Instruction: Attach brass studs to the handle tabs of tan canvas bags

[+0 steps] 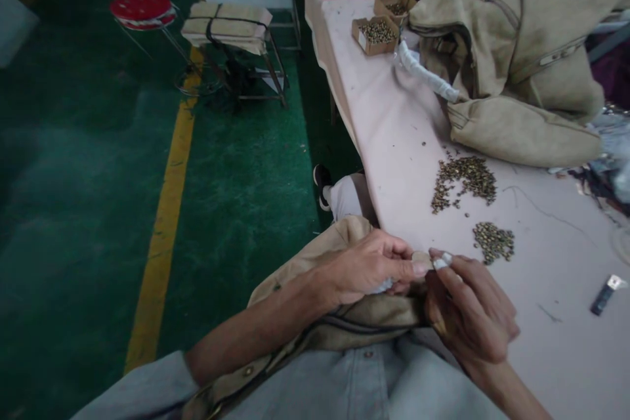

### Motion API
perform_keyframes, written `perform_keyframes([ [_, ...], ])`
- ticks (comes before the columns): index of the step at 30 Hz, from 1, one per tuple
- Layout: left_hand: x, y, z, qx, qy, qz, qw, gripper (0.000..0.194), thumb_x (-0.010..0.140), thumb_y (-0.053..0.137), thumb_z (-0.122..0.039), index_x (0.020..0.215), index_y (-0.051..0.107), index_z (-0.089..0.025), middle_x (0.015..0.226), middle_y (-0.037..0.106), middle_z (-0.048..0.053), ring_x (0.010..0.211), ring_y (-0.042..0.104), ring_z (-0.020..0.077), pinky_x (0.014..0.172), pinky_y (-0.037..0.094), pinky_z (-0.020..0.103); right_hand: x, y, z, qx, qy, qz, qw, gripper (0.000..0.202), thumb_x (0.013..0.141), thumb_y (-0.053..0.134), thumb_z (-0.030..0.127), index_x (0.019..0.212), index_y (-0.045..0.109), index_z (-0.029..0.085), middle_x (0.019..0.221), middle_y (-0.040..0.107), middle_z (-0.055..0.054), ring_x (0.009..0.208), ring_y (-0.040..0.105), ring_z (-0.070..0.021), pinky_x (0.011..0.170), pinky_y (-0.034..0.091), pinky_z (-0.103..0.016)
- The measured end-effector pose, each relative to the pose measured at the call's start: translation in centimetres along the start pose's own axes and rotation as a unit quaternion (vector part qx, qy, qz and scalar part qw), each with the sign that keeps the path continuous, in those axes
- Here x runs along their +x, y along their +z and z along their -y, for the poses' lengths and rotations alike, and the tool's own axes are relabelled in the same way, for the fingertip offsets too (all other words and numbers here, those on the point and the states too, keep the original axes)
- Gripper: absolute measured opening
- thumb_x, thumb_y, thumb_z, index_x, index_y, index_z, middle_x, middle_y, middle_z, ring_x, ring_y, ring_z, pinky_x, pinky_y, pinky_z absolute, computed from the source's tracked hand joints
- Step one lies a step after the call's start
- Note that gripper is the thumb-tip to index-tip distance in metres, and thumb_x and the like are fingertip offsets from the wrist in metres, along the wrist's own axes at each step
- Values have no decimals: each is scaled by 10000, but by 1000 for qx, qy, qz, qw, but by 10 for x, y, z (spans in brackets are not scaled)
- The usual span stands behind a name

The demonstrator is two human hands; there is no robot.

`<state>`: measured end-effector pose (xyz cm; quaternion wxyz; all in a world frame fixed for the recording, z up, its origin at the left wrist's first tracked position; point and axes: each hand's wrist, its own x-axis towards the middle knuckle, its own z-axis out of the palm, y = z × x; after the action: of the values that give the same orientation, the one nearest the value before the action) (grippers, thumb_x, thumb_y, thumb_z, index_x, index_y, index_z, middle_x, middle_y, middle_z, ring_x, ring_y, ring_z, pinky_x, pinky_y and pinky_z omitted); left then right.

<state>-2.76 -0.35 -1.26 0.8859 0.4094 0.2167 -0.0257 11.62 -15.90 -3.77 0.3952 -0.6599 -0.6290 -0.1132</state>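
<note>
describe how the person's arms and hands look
The left arm has a grey-blue sleeve ending near the elbow; the left hand is ungloved. The right hand has white wrapping on its fingers; no sleeve shows on that side.

green floor (236,177), yellow stripe (170,190), red stool (142,5)

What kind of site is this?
Likely a bag-sewing workshop: piles of small metal studs on the table, a canvas bag beside them, and a painted floor with a yellow line.
</note>
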Motion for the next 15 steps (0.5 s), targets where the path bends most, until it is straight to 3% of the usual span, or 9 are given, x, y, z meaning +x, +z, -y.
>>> perform_keyframes([
  [3,9,3,6,-41,-19,-29,999,305,703,827,-366,718,669,-106,609,558,9,542,455,96,542,309,251,6,-8,-2,74,28,7,997,481,818,723,72,1252,672,271,1114,776,-118,907,752,-261,680,634,-405],
  [6,15,2,4,-46,13,-88,995,225,677,806,-293,697,711,-91,590,585,28,548,483,107,566,352,255,5,-21,-14,139,96,20,985,398,854,677,144,1240,692,237,1145,758,-138,921,744,-270,664,621,-403],
  [10,21,2,2,-40,45,-153,986,214,659,784,-260,755,770,-69,606,608,37,536,459,97,557,342,252,-16,-41,-55,6,236,-15,972,131,895,692,271,983,737,185,896,742,-83,785,694,-215,708,585,-371],
  [13,26,4,5,-14,51,-181,982,228,660,768,-270,761,778,-67,572,582,26,502,414,87,516,286,249,-38,-52,-89,-70,325,18,943,259,893,706,404,949,744,154,834,721,-58,686,644,-178,654,556,-315],
  [15,29,4,6,1,56,-192,980,228,664,754,-274,755,777,-67,533,547,11,488,394,85,504,269,247,-48,-55,-104,-70,344,46,935,325,893,702,451,969,763,141,869,735,-70,684,644,-175,621,541,-296],
])
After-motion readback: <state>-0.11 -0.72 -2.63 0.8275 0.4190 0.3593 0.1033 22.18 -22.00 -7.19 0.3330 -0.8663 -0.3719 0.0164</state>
